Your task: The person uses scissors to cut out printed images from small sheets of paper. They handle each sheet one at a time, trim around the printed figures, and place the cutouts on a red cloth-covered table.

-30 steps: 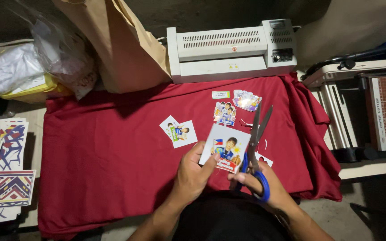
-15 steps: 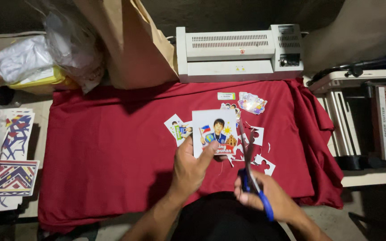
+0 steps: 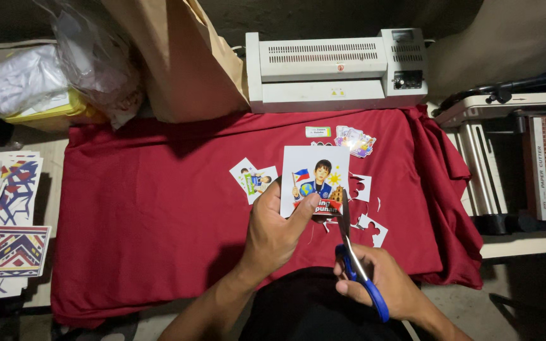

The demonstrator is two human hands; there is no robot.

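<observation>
My left hand (image 3: 276, 230) pinches the lower edge of a white printed sheet (image 3: 315, 180) with a cartoon picture on it, held up over the red cloth (image 3: 153, 215). My right hand (image 3: 383, 287) grips blue-handled scissors (image 3: 355, 256); the blades point up and meet the sheet's lower right edge. Small picture cut-outs (image 3: 254, 180) lie on the cloth left of the sheet. White paper scraps (image 3: 368, 208) lie to its right, and shiny cut-outs (image 3: 355, 140) sit behind it.
A white laminator (image 3: 336, 66) stands at the back edge. A brown paper bag (image 3: 178, 60) and plastic bags (image 3: 64, 69) are at back left. Patterned prints (image 3: 11, 227) lie at far left. A paper cutter (image 3: 538, 164) is at right.
My left hand lifted the printed sheet off the cloth and turned it upright. The scissors swung in from the right and now meet the sheet's lower edge.
</observation>
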